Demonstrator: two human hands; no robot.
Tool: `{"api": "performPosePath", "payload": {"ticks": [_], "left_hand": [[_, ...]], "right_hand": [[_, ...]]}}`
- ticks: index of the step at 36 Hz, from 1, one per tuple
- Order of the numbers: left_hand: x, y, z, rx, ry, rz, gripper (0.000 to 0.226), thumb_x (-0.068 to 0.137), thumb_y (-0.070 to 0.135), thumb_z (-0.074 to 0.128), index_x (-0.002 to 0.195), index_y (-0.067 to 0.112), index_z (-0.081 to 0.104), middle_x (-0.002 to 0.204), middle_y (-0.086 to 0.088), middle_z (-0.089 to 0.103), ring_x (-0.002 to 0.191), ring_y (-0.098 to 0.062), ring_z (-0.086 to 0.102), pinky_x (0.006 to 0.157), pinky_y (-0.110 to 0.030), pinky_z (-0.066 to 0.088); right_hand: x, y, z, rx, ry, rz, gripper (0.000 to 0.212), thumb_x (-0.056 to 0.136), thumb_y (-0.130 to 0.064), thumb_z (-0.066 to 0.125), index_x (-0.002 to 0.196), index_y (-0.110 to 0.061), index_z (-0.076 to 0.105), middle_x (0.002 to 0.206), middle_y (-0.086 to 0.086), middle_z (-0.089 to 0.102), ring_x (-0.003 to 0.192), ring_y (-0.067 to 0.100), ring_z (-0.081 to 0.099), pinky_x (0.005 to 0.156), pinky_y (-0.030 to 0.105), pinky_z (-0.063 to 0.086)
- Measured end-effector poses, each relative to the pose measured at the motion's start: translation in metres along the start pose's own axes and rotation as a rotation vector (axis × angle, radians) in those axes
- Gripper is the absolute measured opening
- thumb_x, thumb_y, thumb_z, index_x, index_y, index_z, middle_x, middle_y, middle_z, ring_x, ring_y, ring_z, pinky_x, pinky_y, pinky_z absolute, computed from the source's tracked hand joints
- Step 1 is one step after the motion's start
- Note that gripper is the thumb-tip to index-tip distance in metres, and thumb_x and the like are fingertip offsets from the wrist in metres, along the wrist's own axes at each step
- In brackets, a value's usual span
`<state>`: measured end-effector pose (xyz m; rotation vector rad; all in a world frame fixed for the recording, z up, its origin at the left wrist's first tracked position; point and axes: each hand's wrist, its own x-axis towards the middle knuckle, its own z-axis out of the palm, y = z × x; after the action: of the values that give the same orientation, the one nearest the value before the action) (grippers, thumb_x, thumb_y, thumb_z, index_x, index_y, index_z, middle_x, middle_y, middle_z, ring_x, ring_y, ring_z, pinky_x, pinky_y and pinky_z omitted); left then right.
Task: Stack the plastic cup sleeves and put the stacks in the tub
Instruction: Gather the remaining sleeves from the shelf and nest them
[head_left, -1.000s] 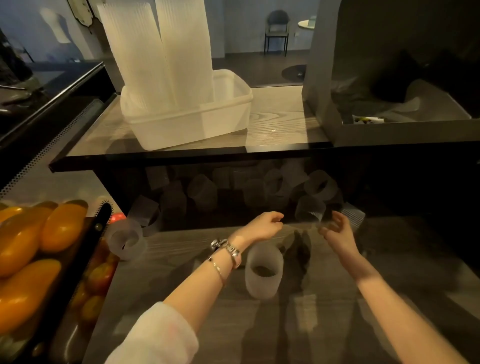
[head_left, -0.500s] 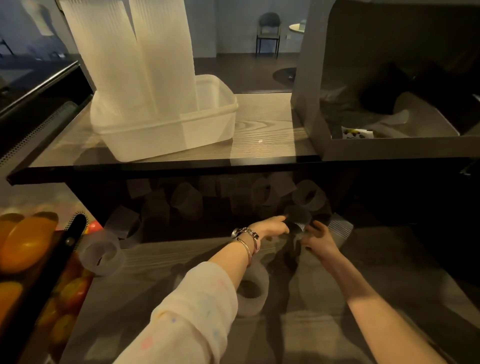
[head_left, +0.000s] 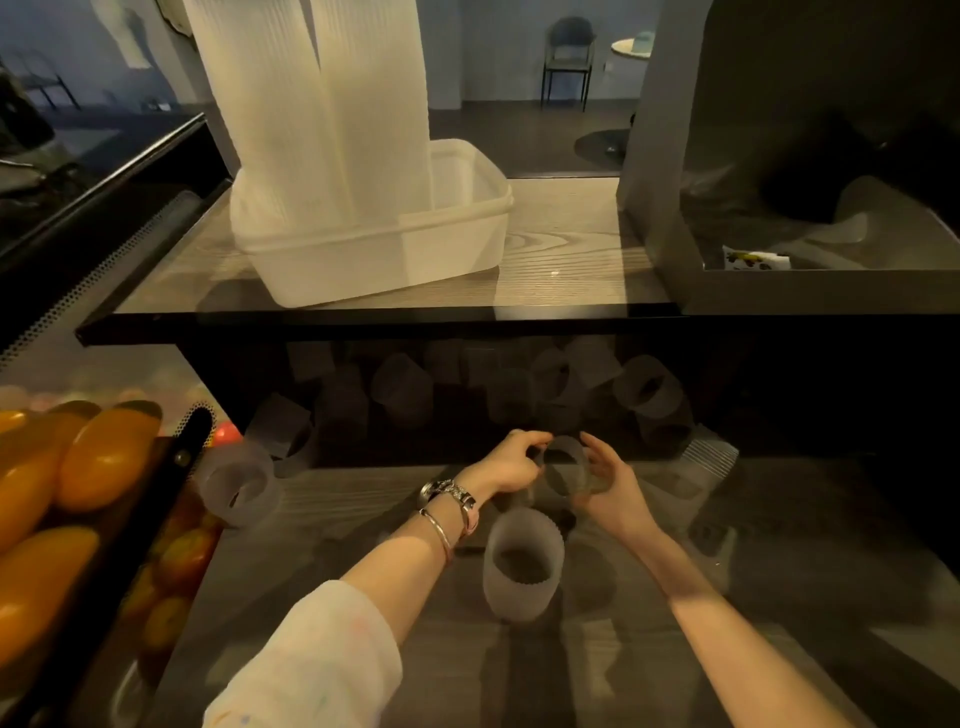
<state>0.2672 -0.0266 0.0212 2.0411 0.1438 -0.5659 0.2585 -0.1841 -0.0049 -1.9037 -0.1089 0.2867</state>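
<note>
Since a half-second ago both hands have drawn back from the dark shelf recess, bringing one cup sleeve (head_left: 566, 470) out between them, lifted above the lower counter (head_left: 363, 525). Left hand (head_left: 511, 467) curls its fingers over the sleeve's left rim, thumb and forefinger pinching it; watch and bangle show on that wrist. Right hand (head_left: 608, 488) cups the sleeve's right side, fingers bent round its wall, palm turned inward. Sleeve is translucent, its opening tilted toward the person. Directly below the hands, near the wrists, an upright sleeve stack (head_left: 522, 564) stands on the counter, apart from the held one. Another loose sleeve (head_left: 239, 480) lies on its side at the left, beside the fruit tray (head_left: 67, 499). More loose sleeves (head_left: 647, 387) sit heaped in the shadowed recess behind the hands; their number cannot be told. On the upper shelf (head_left: 561, 260) the white tub (head_left: 415, 249) holds two tall stacks (head_left: 311, 104) leaning together, well apart from both hands.
</note>
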Motion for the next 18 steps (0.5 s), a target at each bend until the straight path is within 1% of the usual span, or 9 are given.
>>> {"api": "performPosePath", "payload": {"ticks": [3,4,5,8,10,12,13,16,18], "left_hand": [[-0.009,-0.014,-0.005,0.046,-0.002,-0.023,0.058,0.089,0.001,0.056,0.142,0.01,0.034,0.14,-0.011,0.044,0.127,-0.022,0.046,0.104,-0.023,0.037],[-0.013,-0.02,-0.007,0.039,-0.02,-0.046,0.06,0.088,0.0,0.056,0.143,0.009,0.033,0.141,-0.011,0.043,0.128,-0.022,0.045,0.101,-0.021,0.037],[-0.016,-0.025,-0.007,0.017,-0.045,-0.07,0.064,0.086,-0.001,0.058,0.143,0.009,0.031,0.142,-0.011,0.04,0.129,-0.023,0.043,0.1,-0.023,0.037],[-0.024,-0.043,-0.007,-0.017,-0.068,-0.09,0.073,0.082,0.004,0.066,0.144,0.015,0.03,0.144,-0.008,0.036,0.13,-0.024,0.039,0.098,-0.028,0.039],[-0.027,-0.051,-0.005,-0.07,-0.055,-0.095,0.076,0.08,0.005,0.069,0.144,0.017,0.03,0.145,-0.007,0.035,0.133,-0.024,0.035,0.097,-0.028,0.037],[-0.029,-0.055,-0.002,-0.133,-0.037,-0.097,0.078,0.077,0.004,0.071,0.143,0.017,0.031,0.146,-0.008,0.034,0.134,-0.025,0.033,0.102,-0.033,0.036],[-0.029,-0.056,-0.001,-0.157,-0.033,-0.092,0.078,0.077,0.004,0.071,0.143,0.017,0.031,0.146,-0.008,0.034,0.134,-0.026,0.033,0.104,-0.036,0.036],[-0.029,-0.057,0.0,-0.205,-0.007,-0.06,0.075,0.077,0.011,0.073,0.14,0.02,0.034,0.143,-0.006,0.039,0.131,-0.025,0.038,0.106,-0.041,0.037],[-0.028,-0.054,-0.001,-0.218,0.049,-0.021,0.07,0.079,0.021,0.072,0.139,0.022,0.036,0.139,-0.004,0.043,0.127,-0.021,0.042,0.103,-0.037,0.041]], "right_hand": [[-0.001,0.002,0.008,-0.043,-0.123,0.045,0.087,0.068,0.007,0.075,0.141,-0.01,0.032,0.128,0.008,0.054,0.119,0.02,0.053,0.097,0.028,0.045],[-0.002,0.004,0.012,-0.067,-0.152,0.051,0.087,0.068,0.004,0.076,0.142,-0.009,0.031,0.13,0.009,0.053,0.121,0.021,0.052,0.102,0.032,0.043],[-0.004,0.006,0.015,-0.097,-0.17,0.051,0.086,0.069,0.0,0.077,0.142,-0.009,0.031,0.131,0.008,0.053,0.123,0.02,0.05,0.104,0.031,0.04],[-0.01,0.011,0.025,-0.125,-0.183,0.042,0.074,0.074,-0.009,0.076,0.138,-0.013,0.039,0.131,0.003,0.054,0.123,0.012,0.048,0.093,0.014,0.037],[-0.013,0.015,0.03,-0.083,-0.163,0.074,0.07,0.075,-0.007,0.074,0.136,-0.013,0.04,0.133,0.005,0.052,0.125,0.014,0.047,0.094,0.016,0.037],[-0.013,0.019,0.033,-0.04,-0.134,0.118,0.071,0.076,-0.005,0.073,0.138,-0.011,0.039,0.135,0.008,0.05,0.127,0.02,0.046,0.099,0.025,0.037],[-0.013,0.019,0.033,-0.028,-0.125,0.122,0.069,0.075,-0.005,0.073,0.136,-0.011,0.041,0.134,0.008,0.051,0.126,0.02,0.047,0.098,0.025,0.038],[-0.012,0.015,0.03,0.019,-0.125,0.115,0.06,0.072,-0.007,0.076,0.124,-0.019,0.05,0.124,0.002,0.057,0.11,0.009,0.055,0.083,0.013,0.044],[-0.01,0.009,0.026,0.07,-0.121,0.123,0.055,0.072,-0.009,0.076,0.118,-0.025,0.051,0.117,-0.001,0.059,0.102,0.006,0.057,0.072,0.011,0.047]]}}
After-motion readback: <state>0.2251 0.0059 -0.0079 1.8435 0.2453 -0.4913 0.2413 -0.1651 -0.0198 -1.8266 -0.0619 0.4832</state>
